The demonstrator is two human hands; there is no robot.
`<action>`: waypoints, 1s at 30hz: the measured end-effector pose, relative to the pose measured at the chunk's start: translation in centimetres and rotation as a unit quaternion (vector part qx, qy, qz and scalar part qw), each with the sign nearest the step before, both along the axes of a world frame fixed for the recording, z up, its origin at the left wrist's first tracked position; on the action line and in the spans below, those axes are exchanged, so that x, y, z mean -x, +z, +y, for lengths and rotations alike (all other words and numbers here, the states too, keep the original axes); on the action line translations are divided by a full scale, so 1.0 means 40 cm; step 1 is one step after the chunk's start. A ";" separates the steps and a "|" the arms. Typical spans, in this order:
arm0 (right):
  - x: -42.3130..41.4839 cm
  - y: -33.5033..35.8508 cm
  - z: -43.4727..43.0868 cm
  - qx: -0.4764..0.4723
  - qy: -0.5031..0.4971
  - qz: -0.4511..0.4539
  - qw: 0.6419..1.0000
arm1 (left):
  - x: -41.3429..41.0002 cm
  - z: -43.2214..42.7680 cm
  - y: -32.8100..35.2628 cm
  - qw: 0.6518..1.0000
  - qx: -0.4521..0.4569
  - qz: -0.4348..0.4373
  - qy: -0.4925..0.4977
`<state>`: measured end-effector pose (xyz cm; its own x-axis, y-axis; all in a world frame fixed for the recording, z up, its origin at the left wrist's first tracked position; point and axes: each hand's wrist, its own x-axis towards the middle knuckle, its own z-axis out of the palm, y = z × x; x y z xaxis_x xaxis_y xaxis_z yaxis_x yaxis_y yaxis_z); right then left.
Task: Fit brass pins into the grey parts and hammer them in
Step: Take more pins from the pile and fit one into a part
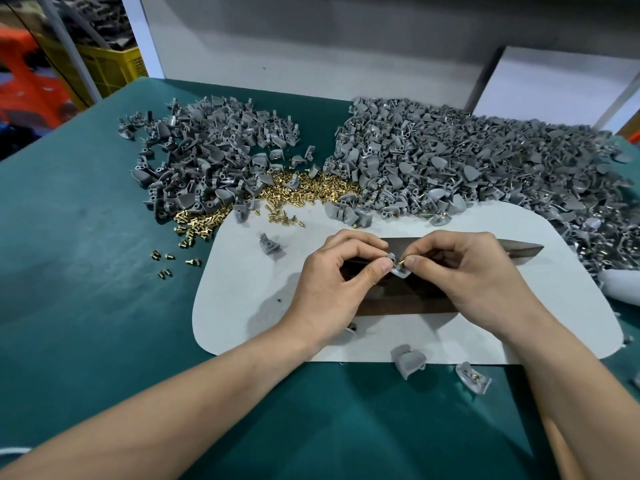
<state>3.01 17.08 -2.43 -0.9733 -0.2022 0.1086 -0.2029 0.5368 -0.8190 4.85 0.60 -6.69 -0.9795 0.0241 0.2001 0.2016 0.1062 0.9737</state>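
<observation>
My left hand (332,289) pinches a small grey part (397,268) between thumb and fingers above a dark metal block (408,299). My right hand (467,282) holds a brass pin (402,262) at its fingertips, touching the grey part. Loose brass pins (304,190) lie in a heap between two piles of grey parts, one at the left (207,157) and a larger one at the right (467,161). No hammer shows in view.
A white mat (249,289) lies on the green table (86,289) under the block. Single grey parts (408,363) lie at the mat's near edge, another (270,245) on its left. Stray pins (169,261) dot the green cloth. A yellow crate (110,67) stands far left.
</observation>
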 end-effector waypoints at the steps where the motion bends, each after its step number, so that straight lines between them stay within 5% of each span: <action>1: -0.002 0.000 -0.001 -0.005 -0.003 0.008 1.000 | 0.001 0.000 0.000 1.000 0.000 0.000 0.001; 30: 0.009 -0.009 0.003 -0.014 0.033 0.030 0.999 | -0.001 -0.002 -0.001 1.000 0.001 0.016 -0.006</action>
<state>2.63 17.20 -2.77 -0.9499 -0.2687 0.1594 -0.2862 0.5437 -0.7890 4.87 0.51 -6.73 -0.9722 0.0354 0.2314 0.2339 0.1054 0.9665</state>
